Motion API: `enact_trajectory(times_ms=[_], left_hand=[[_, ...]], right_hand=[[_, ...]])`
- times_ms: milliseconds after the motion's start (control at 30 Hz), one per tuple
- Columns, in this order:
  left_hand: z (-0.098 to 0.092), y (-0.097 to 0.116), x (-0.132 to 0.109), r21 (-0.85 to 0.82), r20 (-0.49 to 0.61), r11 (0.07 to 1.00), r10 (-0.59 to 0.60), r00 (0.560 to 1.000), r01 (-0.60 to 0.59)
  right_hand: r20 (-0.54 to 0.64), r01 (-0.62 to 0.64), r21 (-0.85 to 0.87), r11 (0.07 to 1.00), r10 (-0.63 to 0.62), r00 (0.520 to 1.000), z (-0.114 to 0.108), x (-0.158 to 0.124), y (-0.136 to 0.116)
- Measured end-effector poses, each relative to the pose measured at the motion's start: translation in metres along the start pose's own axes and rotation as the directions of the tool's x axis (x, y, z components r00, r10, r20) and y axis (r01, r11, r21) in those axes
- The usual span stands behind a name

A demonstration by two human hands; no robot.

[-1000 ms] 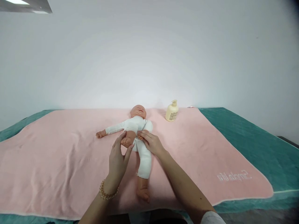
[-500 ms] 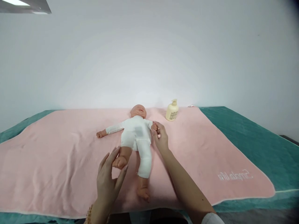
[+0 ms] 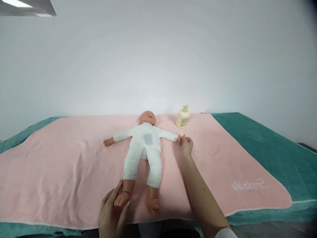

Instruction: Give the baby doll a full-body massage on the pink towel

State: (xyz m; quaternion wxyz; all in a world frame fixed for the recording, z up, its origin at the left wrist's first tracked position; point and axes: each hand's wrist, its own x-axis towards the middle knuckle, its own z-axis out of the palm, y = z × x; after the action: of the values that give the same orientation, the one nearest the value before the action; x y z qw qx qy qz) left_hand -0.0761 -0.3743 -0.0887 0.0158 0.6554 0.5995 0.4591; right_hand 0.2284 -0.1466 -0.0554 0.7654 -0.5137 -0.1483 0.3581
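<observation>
A baby doll [image 3: 147,138] with a white cloth body lies on its back on a pink blanket [image 3: 213,172], head toward the wall, arms stretched out sideways. Its legs point toward me, straight and slightly apart. My left hand [image 3: 111,206] is wrapped round the doll's foot on the left, fingers on one side and thumb on the other. At the right, my right hand [image 3: 187,145] pinches the doll's small hand [image 3: 179,140], holding that arm extended. The doll's other hand [image 3: 109,142] rests on the blanket, untouched.
A cream pump bottle [image 3: 182,118] stands on the blanket behind my right hand. Under the blanket lies a green cover [image 3: 267,148], showing along the right side and front edge. A pale wall [image 3: 158,56] rises behind.
The doll's left-side leg, bent up before, is now stretched toward me with my left hand. My right hand has moved rightward, and the doll's arm there went from folded in to extended.
</observation>
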Motion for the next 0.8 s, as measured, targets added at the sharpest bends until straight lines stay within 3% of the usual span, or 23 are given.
enact_trajectory(times_ms=[233, 467, 567, 800], left_hand=[[0.01, -0.006, -0.015, -0.066, 0.002, 0.991, -0.12, 0.993, 0.12], [0.009, -0.025, -0.021, 0.074, 0.056, 0.996, 0.051, 0.997, -0.056], [0.008, -0.028, -0.021, 0.079, 0.082, 0.994, 0.072, 0.994, -0.079], [0.012, -0.019, -0.024, -0.03, 0.057, 0.991, -0.128, 0.99, 0.13]], right_hand=[[0.005, -0.033, -0.016, 0.999, 0.033, 0.999, -0.006, 0.009, 0.007], [0.039, 0.006, -0.041, 0.999, -0.004, 0.999, -0.008, 0.012, 0.012], [0.054, 0.023, -0.061, 0.998, -0.019, 0.998, -0.008, 0.014, 0.014], [0.073, 0.069, -0.114, 0.991, -0.061, 0.995, -0.005, 0.003, 0.005]])
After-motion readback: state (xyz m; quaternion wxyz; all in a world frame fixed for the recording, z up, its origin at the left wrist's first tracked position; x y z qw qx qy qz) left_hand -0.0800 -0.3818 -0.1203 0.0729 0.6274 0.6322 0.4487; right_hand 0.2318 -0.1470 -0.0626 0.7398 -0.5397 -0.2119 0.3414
